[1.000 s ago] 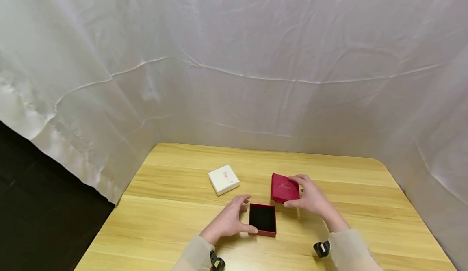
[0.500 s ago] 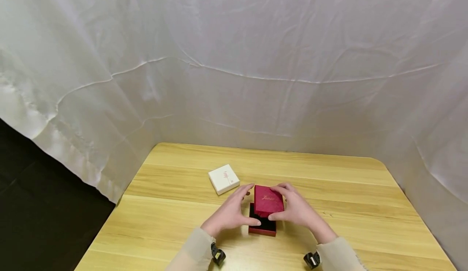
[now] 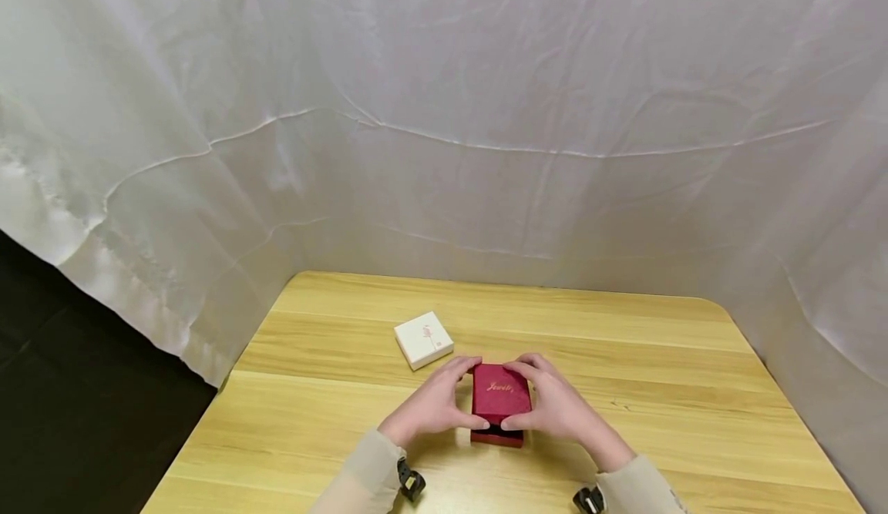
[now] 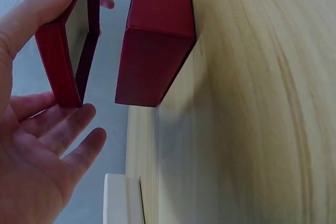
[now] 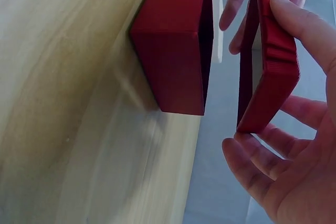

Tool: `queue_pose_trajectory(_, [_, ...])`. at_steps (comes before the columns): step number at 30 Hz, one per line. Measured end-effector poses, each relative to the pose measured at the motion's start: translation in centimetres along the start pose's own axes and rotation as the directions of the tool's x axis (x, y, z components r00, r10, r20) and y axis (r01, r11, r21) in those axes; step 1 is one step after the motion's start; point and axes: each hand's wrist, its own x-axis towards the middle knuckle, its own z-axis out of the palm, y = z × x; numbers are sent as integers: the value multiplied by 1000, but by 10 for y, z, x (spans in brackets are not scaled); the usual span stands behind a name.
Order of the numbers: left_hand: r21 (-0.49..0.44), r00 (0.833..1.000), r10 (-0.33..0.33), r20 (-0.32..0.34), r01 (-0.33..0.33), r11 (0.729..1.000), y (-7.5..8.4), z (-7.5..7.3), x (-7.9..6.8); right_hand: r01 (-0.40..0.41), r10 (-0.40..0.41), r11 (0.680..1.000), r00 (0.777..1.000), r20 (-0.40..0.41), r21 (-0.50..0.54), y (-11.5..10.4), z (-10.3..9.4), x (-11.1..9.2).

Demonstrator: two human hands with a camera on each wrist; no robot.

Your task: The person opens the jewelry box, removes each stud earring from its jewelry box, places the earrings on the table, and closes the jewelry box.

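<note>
Pinching the red lid [image 3: 501, 395] with left grip [image 3: 438, 403] and right grip [image 3: 555, 406], I've brought it left above the red base [image 3: 496, 439], unseated.

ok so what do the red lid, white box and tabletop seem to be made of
Red lid: probably card under low-sheen paper or fabric; fine ridges and creases on one wall. White box: likely smooth card, with crisp edges and a printed-looking design. Tabletop: wood-look, streaky grain, slight sheen; wood or laminate, can't tell.

Left hand [image 3: 433, 404] and right hand [image 3: 555, 406] grip red lid [image 3: 501, 392] over red box [image 3: 496, 439] on table [image 3: 666, 391]; white box [image 3: 424, 340] farther back, to the left; pale curtain [image 3: 486, 113] behind.
</note>
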Motion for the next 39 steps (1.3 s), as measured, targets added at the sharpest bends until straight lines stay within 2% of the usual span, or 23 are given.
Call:
queue_pose_trajectory(8, [-46, 1000, -2, -12, 2, 999, -4, -1, -4, 18, -20, 999, 999, 44, 34, -1, -3, -7])
queue_pose_trajectory(15, [-28, 1000, -2, 0, 2, 1000, -3, 4, -8, -13, 9, 997, 999, 50, 72, 2, 0, -13])
queue_pose_trajectory(22, [2, 1000, 31, -6, -31, 1000, -7, 9, -9, -56, 50, 991, 997, 50, 119, 8, 7, -20])
queue_pose_trajectory(39, [53, 1000, 20, 14, -20, 998, -13, 14, -9, -44, 40, 993, 999, 33, 109, 15, 19, -22])
